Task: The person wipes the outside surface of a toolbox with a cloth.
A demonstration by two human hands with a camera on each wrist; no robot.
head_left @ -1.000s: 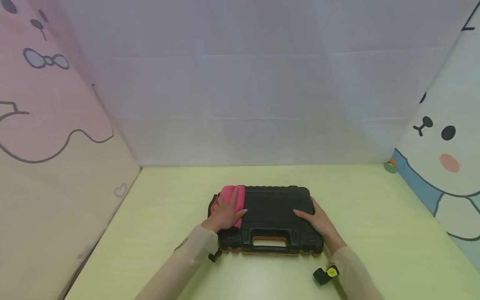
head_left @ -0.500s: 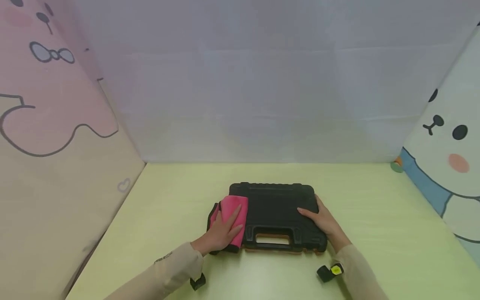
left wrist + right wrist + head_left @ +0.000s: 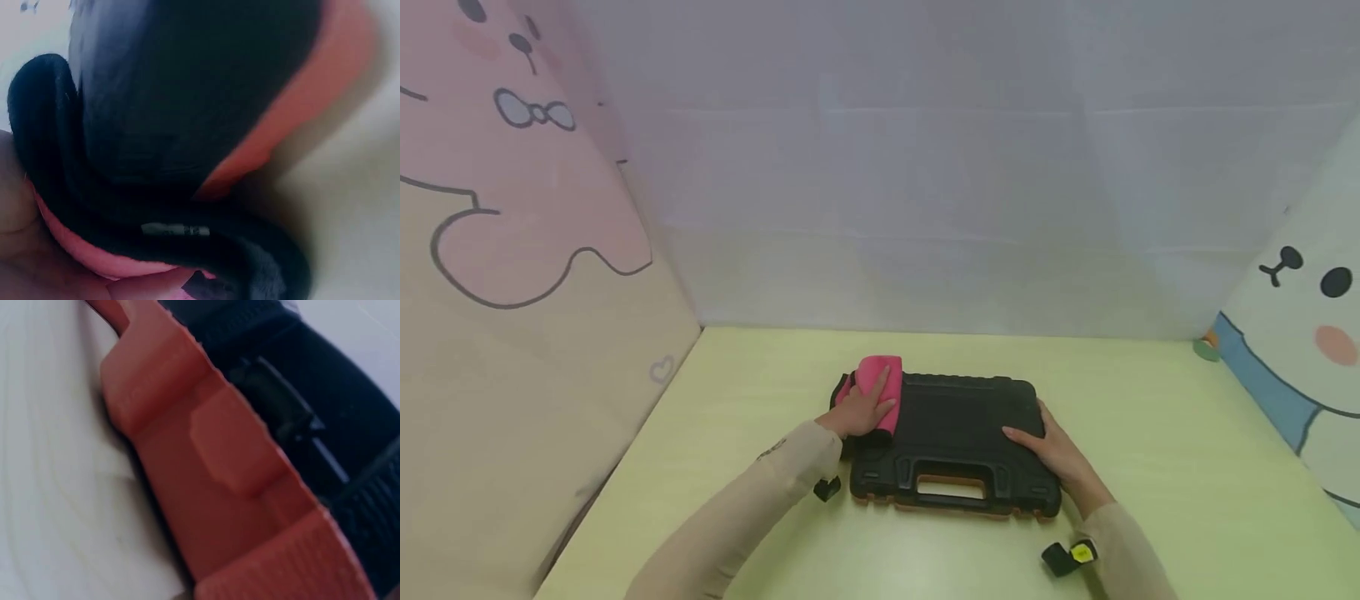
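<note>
A black plastic carrying case (image 3: pixel 962 417) lies on the table, its handle side facing me; an orange-red lower half (image 3: pixel 237 444) shows in the right wrist view. My left hand (image 3: pixel 856 412) presses a pink cloth (image 3: pixel 869 368) onto the case's far left part, index finger and thumb spread apart. From the left wrist, the cloth's thick black underside (image 3: pixel 156 219) with a small label bends over the case's edge. My right hand (image 3: pixel 1056 450) grips the case's right side, thumb on top, with its other fingers mostly hidden.
The pale yellow table (image 3: pixel 1150 433) runs back to a white fabric wall (image 3: pixel 925 208). Cartoon-printed panels stand at the left (image 3: pixel 572 350) and right (image 3: pixel 1300 358). Small black wrist devices hang below both sleeves.
My left hand slid the cloth towards me along the case's left side, then back to the far left corner. The right hand keeps its hold. The head view has shifted slightly.
</note>
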